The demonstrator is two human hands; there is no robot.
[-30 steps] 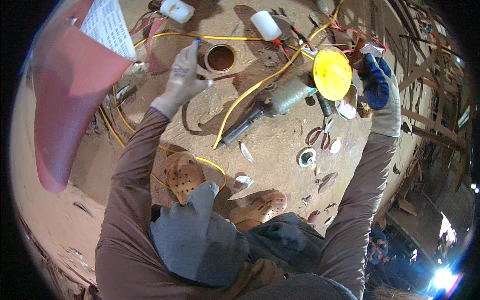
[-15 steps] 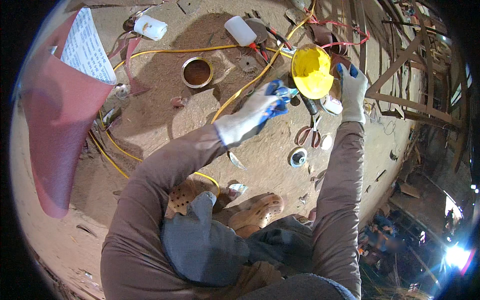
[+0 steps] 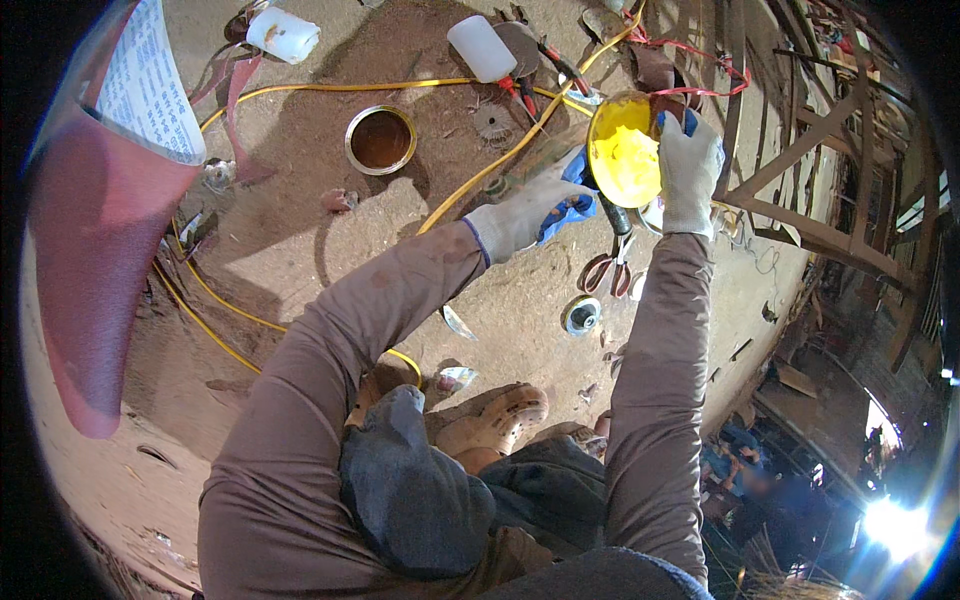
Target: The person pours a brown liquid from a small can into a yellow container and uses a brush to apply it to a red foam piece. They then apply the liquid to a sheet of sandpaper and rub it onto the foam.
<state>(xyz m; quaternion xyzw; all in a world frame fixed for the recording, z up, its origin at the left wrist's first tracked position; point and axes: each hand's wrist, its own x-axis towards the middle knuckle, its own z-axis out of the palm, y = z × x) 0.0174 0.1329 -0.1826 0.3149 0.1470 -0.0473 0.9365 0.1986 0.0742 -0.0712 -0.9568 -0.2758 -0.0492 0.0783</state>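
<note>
My right hand [image 3: 688,170] is gloved and closed around the rim of the yellow disc [image 3: 622,150], fingers curled over its far edge so the disc stands tilted, its face turned toward me. My left hand [image 3: 530,208], also gloved, is clenched on the body of the grinder [image 3: 545,170] just below and left of the disc; the blue palm of the glove wraps the tool where the disc meets it. Just under my left fingers a dark handle pokes downward, and below that a pair of red-handled scissors [image 3: 605,272] lies on the dusty floor [image 3: 300,240], with a small round metal piece [image 3: 581,315] nearer to me. The yellow cable [image 3: 330,88] runs away from my left fingers across the floor, passing a round tin [image 3: 380,139] and a white bottle [image 3: 480,48] farther out. I judge the main risk is slipping — both gloves look dusty, and the disc is held only by its edge, so a twist from the left could pull it out of the right fingers and drop it among the loose parts. The cable is the other worry — it loops close to my foot [image 3: 495,418] and could snag and jerk the tool.
</note>
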